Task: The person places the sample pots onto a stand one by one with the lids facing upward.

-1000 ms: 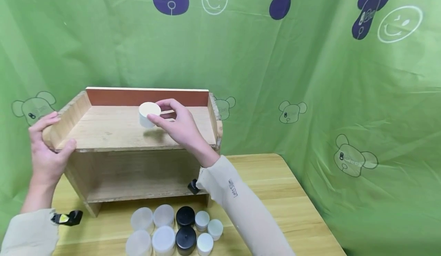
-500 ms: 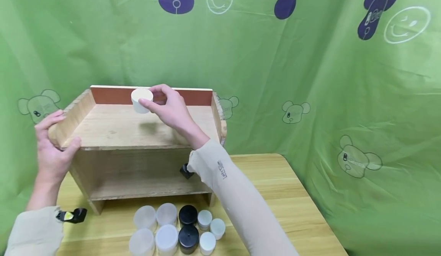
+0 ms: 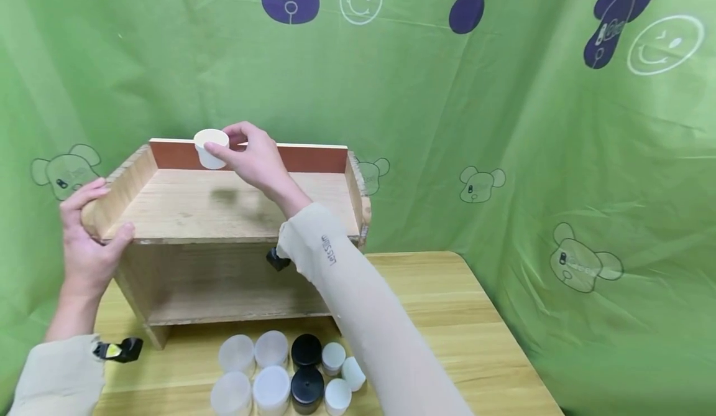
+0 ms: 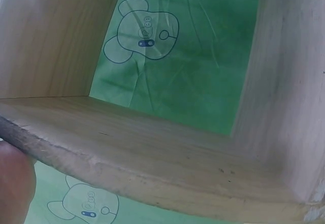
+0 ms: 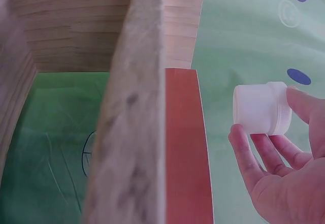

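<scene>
My right hand (image 3: 257, 160) pinches a small white screw-lid jar (image 3: 211, 148) between thumb and fingers, high over the back of a wooden shelf's top board (image 3: 190, 208). In the right wrist view the jar (image 5: 259, 108) shows a ribbed lid and a plain smooth body. My left hand (image 3: 89, 242) grips the front left corner of the shelf, thumb on the top board and fingers around the raised side panel (image 3: 120, 180). The left wrist view shows one fingertip (image 4: 15, 181) at the edge of the wood.
On the table (image 3: 442, 316) before the shelf stand several lidded jars: frosted ones (image 3: 271, 388), black ones (image 3: 306, 388) and small white ones (image 3: 337, 396). A reddish-brown back strip (image 3: 313, 158) edges the top board. The right sleeve (image 3: 358, 298) covers part of the lower shelf.
My right hand has lifted the white jar from just over the top board, up and leftward to the height of the back strip. The left hand keeps its grip on the corner.
</scene>
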Tool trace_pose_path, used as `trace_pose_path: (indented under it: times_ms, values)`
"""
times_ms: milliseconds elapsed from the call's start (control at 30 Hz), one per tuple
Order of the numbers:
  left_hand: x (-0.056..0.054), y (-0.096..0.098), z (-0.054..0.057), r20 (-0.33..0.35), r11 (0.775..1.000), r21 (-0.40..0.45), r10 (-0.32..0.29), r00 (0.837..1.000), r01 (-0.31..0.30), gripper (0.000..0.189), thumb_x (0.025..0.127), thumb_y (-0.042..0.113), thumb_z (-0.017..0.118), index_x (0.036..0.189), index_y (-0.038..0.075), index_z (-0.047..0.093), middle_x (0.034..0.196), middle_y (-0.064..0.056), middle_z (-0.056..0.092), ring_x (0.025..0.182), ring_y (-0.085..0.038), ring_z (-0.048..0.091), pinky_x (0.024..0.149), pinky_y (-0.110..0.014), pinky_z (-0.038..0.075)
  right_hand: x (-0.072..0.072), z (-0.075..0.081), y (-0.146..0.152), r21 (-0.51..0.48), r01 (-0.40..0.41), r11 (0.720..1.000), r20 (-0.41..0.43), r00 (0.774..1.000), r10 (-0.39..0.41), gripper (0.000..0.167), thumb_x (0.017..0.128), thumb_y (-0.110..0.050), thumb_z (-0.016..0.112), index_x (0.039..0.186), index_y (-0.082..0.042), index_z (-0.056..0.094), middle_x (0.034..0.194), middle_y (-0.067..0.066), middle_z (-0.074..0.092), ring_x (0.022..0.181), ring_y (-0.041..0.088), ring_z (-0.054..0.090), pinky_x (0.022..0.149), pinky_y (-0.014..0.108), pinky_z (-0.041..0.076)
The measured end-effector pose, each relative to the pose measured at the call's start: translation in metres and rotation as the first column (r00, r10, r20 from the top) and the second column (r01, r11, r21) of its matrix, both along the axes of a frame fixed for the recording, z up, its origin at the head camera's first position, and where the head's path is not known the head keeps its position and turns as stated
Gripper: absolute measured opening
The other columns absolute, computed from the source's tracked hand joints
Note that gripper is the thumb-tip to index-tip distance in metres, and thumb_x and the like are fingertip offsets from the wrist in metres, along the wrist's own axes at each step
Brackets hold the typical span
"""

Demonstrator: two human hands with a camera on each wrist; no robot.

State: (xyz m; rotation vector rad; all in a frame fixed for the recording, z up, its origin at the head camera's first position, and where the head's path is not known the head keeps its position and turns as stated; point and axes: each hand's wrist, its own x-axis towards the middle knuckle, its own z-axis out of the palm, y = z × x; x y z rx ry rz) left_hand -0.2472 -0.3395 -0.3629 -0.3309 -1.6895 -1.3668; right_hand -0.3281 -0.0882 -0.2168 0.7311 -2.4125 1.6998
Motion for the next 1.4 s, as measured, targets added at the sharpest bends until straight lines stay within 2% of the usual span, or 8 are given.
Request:
trace_pose_path:
  times_ms: [133,300,533,767,1033,1167,1400]
  values:
    - [0.001,0.000,0.000,0.013,1.000,-0.007,0.003,1.000,-0.003,0.073,0.072,-0.007,0.066,0.140,-0.008,0.040,0.155,-0.008,0.048,0.133,-0.016,0.047,0.100,-0.022,0.046,-0.004,0.000,-0.012,-0.001,0.006,1.000,0.013,1.000,-0.006,0.036,0.091,-0.027,0.080,0.120,-0.011,0.066,0.104,-0.005,0.068,0.095,0.007,0.065,0.073,0.016,0.058]
    - [0.002,0.001,0.000,0.021,1.000,-0.007,0.004,1.000,-0.004,0.073,0.073,-0.007,0.066,0.140,-0.008,0.040,0.156,-0.008,0.047,0.135,-0.017,0.046,0.102,-0.022,0.047,-0.007,-0.004,-0.026,0.066,0.062,0.996,-0.003,0.998,-0.062,0.036,0.091,-0.032,0.080,0.118,-0.013,0.067,0.099,-0.007,0.068,0.089,0.004,0.063,0.073,0.015,0.051]
    - [0.003,0.001,0.002,0.026,1.000,0.002,0.001,1.000,-0.001,0.072,0.073,-0.008,0.066,0.140,-0.007,0.040,0.156,-0.011,0.045,0.135,-0.018,0.046,0.103,-0.024,0.046,-0.009,-0.014,-0.042,0.126,0.128,0.984,-0.002,0.992,-0.129,0.039,0.090,-0.034,0.081,0.119,-0.014,0.067,0.099,-0.007,0.067,0.087,0.006,0.060,0.072,0.015,0.048]
    - [0.003,0.001,0.003,0.025,1.000,0.018,-0.014,1.000,0.014,0.073,0.073,-0.007,0.067,0.141,-0.007,0.040,0.156,-0.009,0.046,0.133,-0.017,0.046,0.099,-0.023,0.046,-0.012,-0.026,-0.050,0.204,0.154,0.967,-0.044,0.988,-0.148,0.042,0.091,-0.037,0.079,0.124,-0.013,0.067,0.101,-0.007,0.067,0.089,0.005,0.058,0.074,0.014,0.046]
    - [-0.001,0.002,0.001,-0.008,0.998,0.049,-0.048,0.999,0.049,0.073,0.071,-0.010,0.067,0.139,-0.008,0.041,0.154,-0.008,0.047,0.133,-0.018,0.047,0.100,-0.022,0.047,-0.012,-0.030,-0.055,0.272,0.186,0.944,-0.076,0.982,-0.171,0.037,0.091,-0.040,0.078,0.119,-0.016,0.069,0.099,-0.009,0.067,0.090,0.004,0.057,0.076,0.013,0.044]
    - [-0.003,0.000,0.000,-0.010,0.998,0.039,-0.040,0.999,0.041,0.073,0.071,-0.010,0.067,0.139,-0.008,0.041,0.153,-0.004,0.048,0.133,-0.017,0.046,0.101,-0.023,0.046,-0.011,-0.032,-0.058,0.287,0.192,0.939,-0.079,0.981,-0.176,0.037,0.091,-0.039,0.078,0.117,-0.016,0.068,0.098,-0.009,0.066,0.089,0.005,0.057,0.075,0.013,0.044]
    - [-0.003,0.000,-0.001,-0.024,0.996,0.057,-0.068,0.997,0.069,0.073,0.071,-0.012,0.066,0.139,-0.008,0.041,0.153,-0.006,0.048,0.132,-0.017,0.047,0.098,-0.022,0.047,-0.011,-0.035,-0.059,0.285,0.192,0.939,-0.068,0.981,-0.180,0.036,0.090,-0.038,0.080,0.116,-0.015,0.069,0.099,-0.007,0.068,0.089,0.005,0.058,0.076,0.014,0.045]
